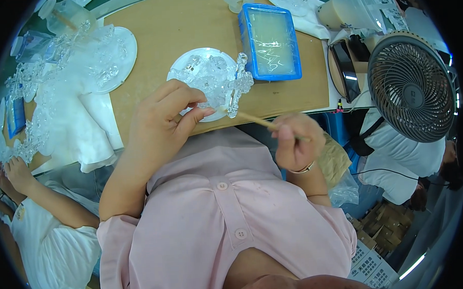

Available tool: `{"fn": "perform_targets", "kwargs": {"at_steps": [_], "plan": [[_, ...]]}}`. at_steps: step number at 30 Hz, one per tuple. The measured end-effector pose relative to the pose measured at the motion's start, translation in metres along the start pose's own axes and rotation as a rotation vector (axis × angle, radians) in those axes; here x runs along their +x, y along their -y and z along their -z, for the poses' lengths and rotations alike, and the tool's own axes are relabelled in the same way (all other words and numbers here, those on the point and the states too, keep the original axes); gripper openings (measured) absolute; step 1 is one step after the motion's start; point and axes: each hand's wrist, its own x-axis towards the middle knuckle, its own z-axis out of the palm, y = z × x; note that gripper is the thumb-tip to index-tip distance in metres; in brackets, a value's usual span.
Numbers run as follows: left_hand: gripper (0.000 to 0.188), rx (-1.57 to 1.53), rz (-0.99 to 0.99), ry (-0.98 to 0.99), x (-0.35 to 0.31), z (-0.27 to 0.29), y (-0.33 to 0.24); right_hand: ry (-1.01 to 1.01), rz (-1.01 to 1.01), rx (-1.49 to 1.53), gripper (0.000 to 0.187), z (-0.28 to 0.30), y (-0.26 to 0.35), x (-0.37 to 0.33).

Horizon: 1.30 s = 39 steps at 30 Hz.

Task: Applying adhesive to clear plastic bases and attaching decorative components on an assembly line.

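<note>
Near the desk's (301, 96) front edge, the right hand's (299, 143) grip is closed around a wooden stick (257, 120), tip close to a clear knobbly piece (236, 93) at the white plate's (208, 50) right rim; the left hand's (162, 119) grip is nearly pinched, contents unclear.

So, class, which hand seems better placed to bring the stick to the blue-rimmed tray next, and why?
Probably the right hand: it grips the stick, and the blue-rimmed tray lies almost straight ahead. The left hand is at the plate.
</note>
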Motion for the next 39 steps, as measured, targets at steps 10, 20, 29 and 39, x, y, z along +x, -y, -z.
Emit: {"fn": "perform_targets", "kwargs": {"at_steps": [10,20,29,39], "plan": [[0.017,0.047,-0.047,0.019,0.008,0.012,-0.006,-0.204,0.026,-0.227,0.018,0.030,-0.006,0.005],[0.017,0.461,-0.275,-0.499,0.194,0.017,0.035,-0.720,0.331,0.076,0.023,0.031,-0.028,-0.003],[0.045,0.495,0.150,-0.346,0.297,-0.003,0.104,-0.726,0.227,0.066,0.027,0.035,-0.032,-0.006],[0.029,0.958,-0.424,-0.235,0.107,0.062,0.002,-0.791,0.241,0.099,0.023,0.036,-0.038,0.002]]}}
